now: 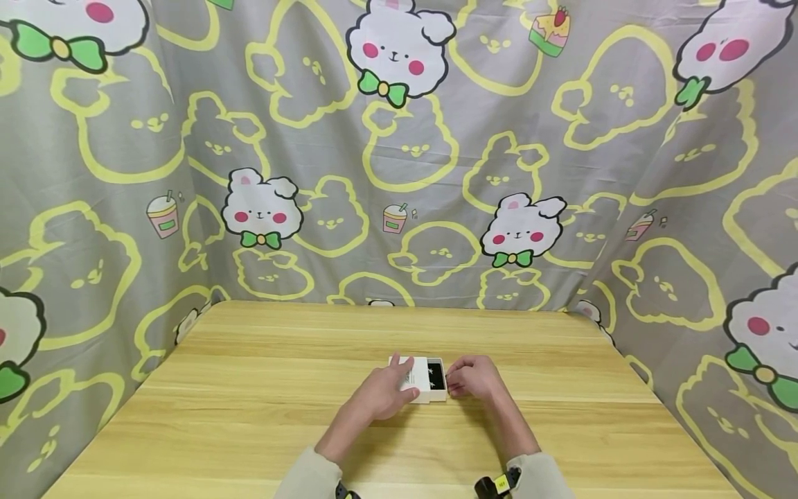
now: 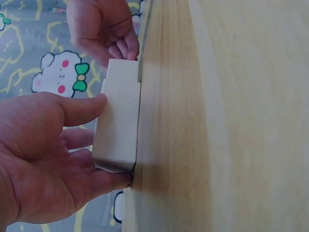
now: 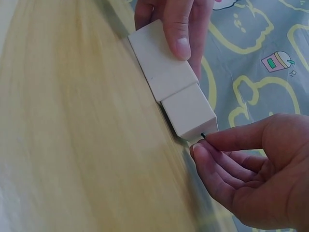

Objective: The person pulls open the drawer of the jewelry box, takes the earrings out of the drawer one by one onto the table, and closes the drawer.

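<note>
My left hand [image 1: 382, 395], fingers spread, grips white sleeve [image 1: 421, 374] on counter [image 1: 249, 416]. My right hand [image 1: 479, 377], nearly closed, pinches mostly hidden dark tab [image 3: 203, 136] at end of tray [image 3: 189, 111]. Black contents [image 1: 438, 376] partly covered; print illegible.

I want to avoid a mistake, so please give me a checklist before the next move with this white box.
1. Left hand holds the white sleeve: ok.
2. Right hand pinches the dark tab at the drawer's end: ok.
3. Drawer fully out: not ok, part is inside the sleeve.
4. Sleeve resting on the table: ok.
5. White star shapes fixed to the black insert: cannot tell.
</note>
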Demonstrator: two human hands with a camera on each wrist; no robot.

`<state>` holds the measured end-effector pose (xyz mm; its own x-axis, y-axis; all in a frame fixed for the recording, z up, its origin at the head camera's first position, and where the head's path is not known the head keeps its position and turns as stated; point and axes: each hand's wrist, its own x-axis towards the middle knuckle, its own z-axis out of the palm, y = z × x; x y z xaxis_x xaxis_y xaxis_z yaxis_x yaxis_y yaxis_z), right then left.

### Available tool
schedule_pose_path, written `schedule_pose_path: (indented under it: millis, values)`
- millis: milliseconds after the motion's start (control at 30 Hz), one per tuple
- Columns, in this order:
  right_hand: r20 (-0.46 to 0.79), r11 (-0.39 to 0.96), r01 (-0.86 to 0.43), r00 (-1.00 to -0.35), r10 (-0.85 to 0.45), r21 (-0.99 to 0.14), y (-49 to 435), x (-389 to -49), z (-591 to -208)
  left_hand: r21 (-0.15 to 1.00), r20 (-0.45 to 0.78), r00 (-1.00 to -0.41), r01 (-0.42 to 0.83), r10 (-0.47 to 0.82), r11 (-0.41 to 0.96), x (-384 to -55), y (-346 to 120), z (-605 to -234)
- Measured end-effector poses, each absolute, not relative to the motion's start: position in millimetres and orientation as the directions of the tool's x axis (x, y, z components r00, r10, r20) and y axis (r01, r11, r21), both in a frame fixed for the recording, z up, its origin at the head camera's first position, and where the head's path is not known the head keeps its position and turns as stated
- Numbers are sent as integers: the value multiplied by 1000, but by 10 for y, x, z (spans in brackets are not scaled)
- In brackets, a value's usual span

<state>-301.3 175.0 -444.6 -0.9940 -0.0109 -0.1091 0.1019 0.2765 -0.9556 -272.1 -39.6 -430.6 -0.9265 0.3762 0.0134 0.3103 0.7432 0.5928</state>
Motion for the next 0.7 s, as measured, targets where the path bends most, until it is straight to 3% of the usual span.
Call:
schedule_pose_path:
  millis: [700]
  values:
    - [-101,290,99,-995,7,-952,1870,-3039,-4446,578,48,-923,337,381,743,-2719,-391,-4322]
